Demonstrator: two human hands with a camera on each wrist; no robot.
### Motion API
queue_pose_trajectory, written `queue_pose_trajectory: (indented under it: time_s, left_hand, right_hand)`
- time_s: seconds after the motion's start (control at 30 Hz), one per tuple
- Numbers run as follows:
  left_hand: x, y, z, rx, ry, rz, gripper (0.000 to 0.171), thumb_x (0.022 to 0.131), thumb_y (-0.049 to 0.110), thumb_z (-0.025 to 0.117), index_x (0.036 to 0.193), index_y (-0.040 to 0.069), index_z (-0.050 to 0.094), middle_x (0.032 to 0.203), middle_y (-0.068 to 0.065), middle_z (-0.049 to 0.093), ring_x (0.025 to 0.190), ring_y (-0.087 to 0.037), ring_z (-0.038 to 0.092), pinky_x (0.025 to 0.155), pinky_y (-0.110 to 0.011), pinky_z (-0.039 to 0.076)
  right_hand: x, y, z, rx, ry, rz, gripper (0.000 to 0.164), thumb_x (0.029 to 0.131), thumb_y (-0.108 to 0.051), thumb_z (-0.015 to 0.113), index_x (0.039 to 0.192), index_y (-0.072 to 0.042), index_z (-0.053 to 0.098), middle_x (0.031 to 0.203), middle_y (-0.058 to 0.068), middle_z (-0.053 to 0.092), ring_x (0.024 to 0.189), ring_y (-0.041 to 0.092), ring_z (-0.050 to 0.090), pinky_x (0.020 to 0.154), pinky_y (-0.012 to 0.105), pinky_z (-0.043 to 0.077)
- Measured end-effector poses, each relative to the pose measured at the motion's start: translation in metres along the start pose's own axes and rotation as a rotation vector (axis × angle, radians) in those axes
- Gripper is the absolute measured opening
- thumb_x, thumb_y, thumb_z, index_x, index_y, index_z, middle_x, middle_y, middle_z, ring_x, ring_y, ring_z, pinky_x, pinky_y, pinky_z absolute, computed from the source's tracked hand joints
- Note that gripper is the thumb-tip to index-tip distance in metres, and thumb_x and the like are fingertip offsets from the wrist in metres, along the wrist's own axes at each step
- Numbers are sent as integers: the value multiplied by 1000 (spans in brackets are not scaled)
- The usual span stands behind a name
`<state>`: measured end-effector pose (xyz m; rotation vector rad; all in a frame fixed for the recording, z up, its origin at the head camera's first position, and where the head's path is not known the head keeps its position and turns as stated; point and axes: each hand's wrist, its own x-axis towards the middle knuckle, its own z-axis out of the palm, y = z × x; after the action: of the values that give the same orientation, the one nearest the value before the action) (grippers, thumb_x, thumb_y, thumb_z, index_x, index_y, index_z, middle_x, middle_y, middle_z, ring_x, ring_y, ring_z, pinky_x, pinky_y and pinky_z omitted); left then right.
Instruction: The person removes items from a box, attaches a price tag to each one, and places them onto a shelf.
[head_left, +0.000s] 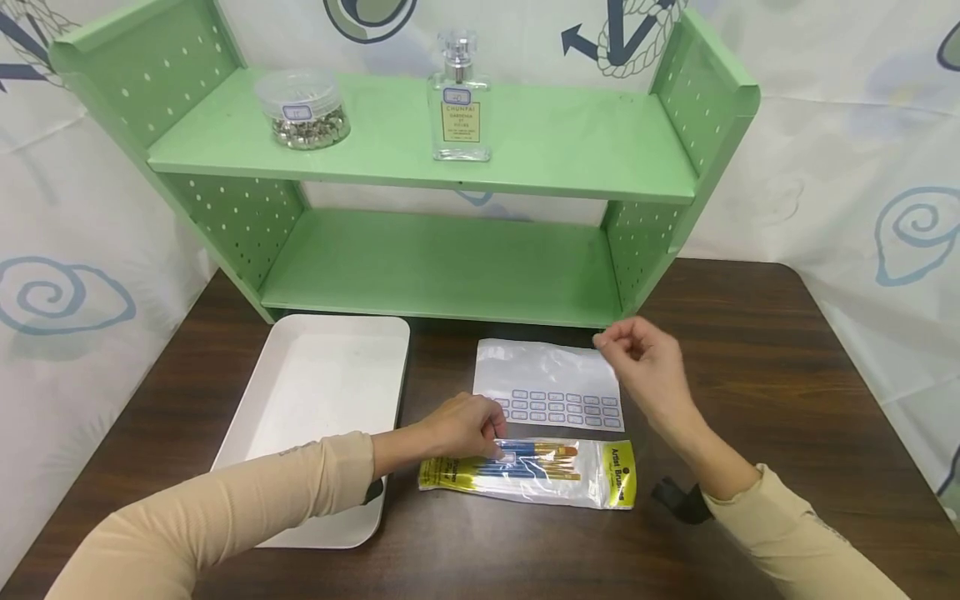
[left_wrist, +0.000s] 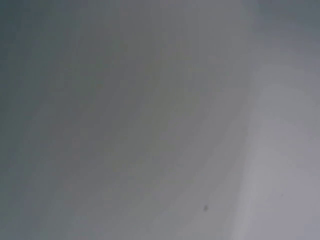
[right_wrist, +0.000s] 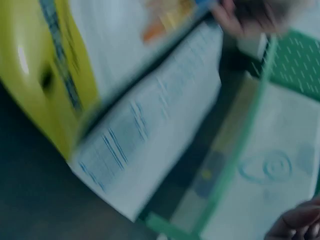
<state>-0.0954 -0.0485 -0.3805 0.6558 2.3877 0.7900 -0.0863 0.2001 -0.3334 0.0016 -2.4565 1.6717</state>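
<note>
A clear pack of artist brushes (head_left: 543, 467) with yellow ends lies flat on the table, blue-handled brushes showing inside. My left hand (head_left: 461, 427) rests over its left part, thumb tip right beside a small white label (head_left: 508, 457) on the pack. Just behind lies a white sheet (head_left: 547, 367) printed with rows of small blue-framed labels. Raised near that sheet's far right corner, my right hand (head_left: 651, 371) has thumb and forefinger drawn together, with nothing visible between them. The left wrist view shows only a grey blur; the right wrist view is motion-blurred.
A white tray (head_left: 330, 358) lies to the left, partly under my left forearm. Behind stands a green two-level shelf (head_left: 442, 267). Its upper level bears a labelled round jar (head_left: 307, 125) of metallic bits and a glass perfume bottle (head_left: 460, 125). A black object (head_left: 678, 500) is by my right wrist.
</note>
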Motion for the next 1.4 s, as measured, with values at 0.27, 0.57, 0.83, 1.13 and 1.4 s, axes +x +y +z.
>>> queue_pose_trajectory:
  time_s: [0.27, 0.57, 0.83, 1.13, 1.4]
  left_hand:
    - [2, -1, 2, 1, 12, 23, 18, 81, 9, 86, 78, 10, 68, 72, 3, 54, 74, -12, 49, 67, -21, 38]
    - [2, 0, 2, 8, 14, 32, 16, 81, 8, 86, 79, 10, 70, 77, 0, 59, 78, -13, 51, 70, -22, 41]
    - [-1, 3, 1, 6, 8, 41, 16, 82, 8, 85, 80, 10, 70, 76, 1, 63, 75, -11, 53, 69, -23, 43]
    - [-2, 4, 0, 13, -6, 45, 17, 84, 8, 83, 80, 11, 67, 70, 2, 62, 68, -10, 53, 63, -20, 39]
    - [-1, 5, -1, 14, -19, 26, 13, 83, 8, 84, 82, 11, 71, 72, 3, 64, 70, -9, 54, 66, -21, 42]
  right_hand:
    - [33, -15, -26, 407, 435, -220, 27, 91, 10, 66, 83, -16, 65, 69, -6, 59, 56, 4, 52, 53, 14, 45]
    - [58, -20, -30, 409, 557, -250, 26, 86, 9, 71, 97, -14, 69, 88, -4, 60, 81, 8, 56, 73, 15, 47]
    - [67, -18, -25, 407, 571, -240, 24, 86, 10, 70, 96, -11, 74, 85, -5, 62, 77, 5, 57, 72, 15, 48]
    - [69, -15, -24, 355, 595, -214, 19, 89, 8, 69, 103, -2, 77, 84, -9, 63, 80, 5, 58, 73, 15, 49]
    - [71, -13, -23, 381, 570, -218, 22, 91, 8, 69, 111, 4, 76, 87, -12, 72, 84, 8, 59, 75, 16, 51]
